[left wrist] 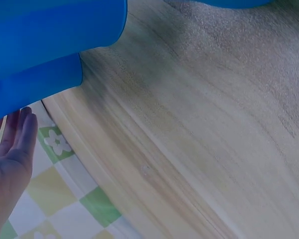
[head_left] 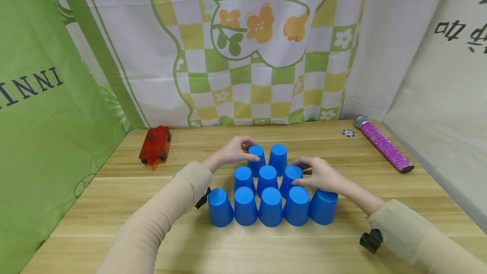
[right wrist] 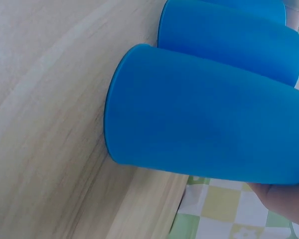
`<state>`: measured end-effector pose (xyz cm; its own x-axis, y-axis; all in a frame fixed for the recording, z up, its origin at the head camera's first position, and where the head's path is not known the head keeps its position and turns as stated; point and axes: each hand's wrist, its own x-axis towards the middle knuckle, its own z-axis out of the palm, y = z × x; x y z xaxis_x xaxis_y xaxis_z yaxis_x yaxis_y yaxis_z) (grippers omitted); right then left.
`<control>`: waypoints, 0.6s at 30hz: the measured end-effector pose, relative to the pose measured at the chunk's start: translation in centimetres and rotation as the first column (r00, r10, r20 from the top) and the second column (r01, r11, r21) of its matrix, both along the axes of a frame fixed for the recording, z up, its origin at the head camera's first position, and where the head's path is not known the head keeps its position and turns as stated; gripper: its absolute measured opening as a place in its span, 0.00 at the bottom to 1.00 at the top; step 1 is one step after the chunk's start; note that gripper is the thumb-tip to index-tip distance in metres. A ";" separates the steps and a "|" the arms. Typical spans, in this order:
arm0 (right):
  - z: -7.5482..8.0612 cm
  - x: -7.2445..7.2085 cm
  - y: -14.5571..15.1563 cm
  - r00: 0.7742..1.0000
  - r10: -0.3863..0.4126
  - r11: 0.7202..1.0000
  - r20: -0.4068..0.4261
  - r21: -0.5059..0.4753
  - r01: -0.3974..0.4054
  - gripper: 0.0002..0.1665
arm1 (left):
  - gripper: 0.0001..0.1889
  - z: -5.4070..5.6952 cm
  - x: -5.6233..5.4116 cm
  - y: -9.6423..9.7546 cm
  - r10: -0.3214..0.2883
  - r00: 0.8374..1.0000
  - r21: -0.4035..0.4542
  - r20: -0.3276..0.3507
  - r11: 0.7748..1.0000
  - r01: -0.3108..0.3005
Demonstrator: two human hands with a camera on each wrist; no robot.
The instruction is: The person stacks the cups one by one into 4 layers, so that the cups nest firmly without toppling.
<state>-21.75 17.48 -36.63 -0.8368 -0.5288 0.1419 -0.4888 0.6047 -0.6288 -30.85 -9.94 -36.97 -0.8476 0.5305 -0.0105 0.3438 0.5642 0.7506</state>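
Several blue plastic cups stand upside down in three rows on the table. At the left of the back row, my left hand (head_left: 236,150) grips a blue cup (head_left: 256,155) near its top, thumb in front and fingers behind. Beside it stands the other back cup (head_left: 278,160). My right hand (head_left: 319,173) grips the right-hand cup (head_left: 291,179) of the middle row. The front row, with a cup (head_left: 271,207) at its centre, stands nearest me. In the left wrist view, my left fingers (left wrist: 25,134) touch a cup. A cup (right wrist: 204,119) hides most of my right hand in the right wrist view.
A red toy car (head_left: 155,145) lies at the back left of the wooden table (head_left: 125,223). At the back right are a glittery purple microphone (head_left: 386,145) and a small round chip (head_left: 348,133). A patterned curtain (head_left: 262,92) hangs behind the table's far edge.
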 end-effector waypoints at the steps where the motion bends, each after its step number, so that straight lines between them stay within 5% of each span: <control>1: 0.1 0.0 0.0 1.000 -0.003 1.000 -0.003 0.000 0.003 0.25 | 0.26 0.1 0.0 0.0 -0.004 1.000 -0.004 -0.001 1.000 0.004; 10: 1.7 0.0 1.7 0.997 -0.069 0.998 -0.042 -0.010 0.068 0.26 | 0.27 0.8 0.1 -2.2 0.030 1.000 -0.006 -0.009 1.000 -0.030; 18: 2.8 -1.3 4.0 0.984 -0.163 0.985 -0.072 -0.072 0.157 0.27 | 0.24 1.6 0.3 -5.3 0.113 0.993 0.108 -0.035 0.988 -0.109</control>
